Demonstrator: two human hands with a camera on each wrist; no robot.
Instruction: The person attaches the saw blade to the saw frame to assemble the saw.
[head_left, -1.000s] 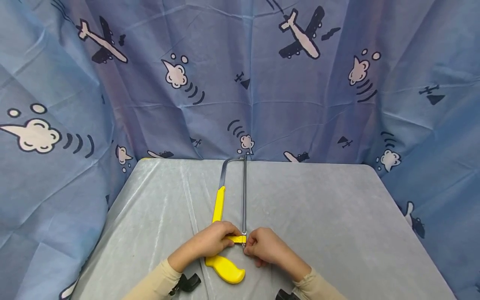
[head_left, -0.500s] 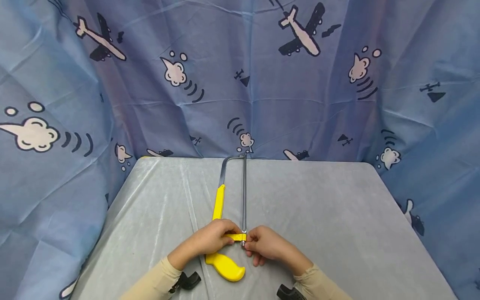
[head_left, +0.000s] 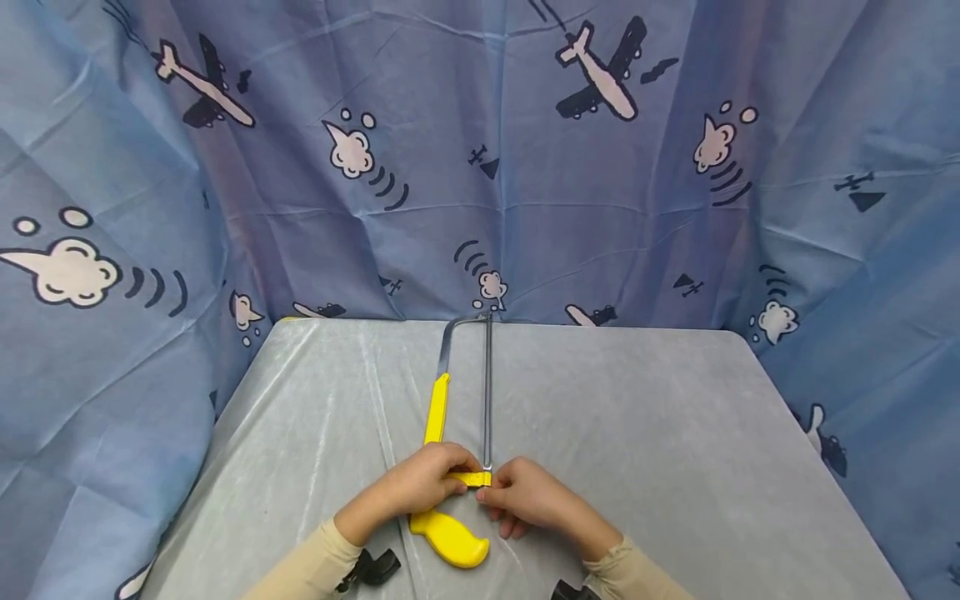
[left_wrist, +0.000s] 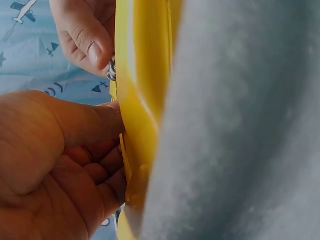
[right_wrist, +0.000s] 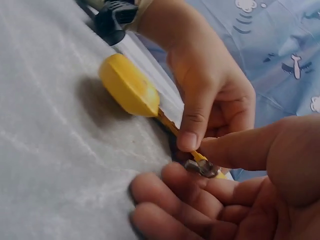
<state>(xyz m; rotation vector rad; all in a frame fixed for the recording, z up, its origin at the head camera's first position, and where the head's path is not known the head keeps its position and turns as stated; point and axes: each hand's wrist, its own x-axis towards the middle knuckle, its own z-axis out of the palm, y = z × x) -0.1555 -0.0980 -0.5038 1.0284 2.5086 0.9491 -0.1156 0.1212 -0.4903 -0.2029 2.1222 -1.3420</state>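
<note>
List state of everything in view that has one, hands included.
hacksaw frame: upright or flat unclear, handle towards the person
blade: straight, spanning the frame's far end to the yellow bracket; tension unclear
metal fastener: at the bracket's end, tightness unclear
left hand: pinching the bracket
right hand: pinching the fastener
grey cloth: spread, creased
curtain: hanging, creased

The left hand (head_left: 431, 477) and right hand (head_left: 528, 497) are bare. Plain beige sleeves (head_left: 300, 571) end in cuffs (head_left: 338, 542); on each cuff's inner side sits a black device (head_left: 377, 567).

Plane-print drapes (head_left: 600, 200) around a grey table (head_left: 637, 417) form a curtained-off booth.
</note>
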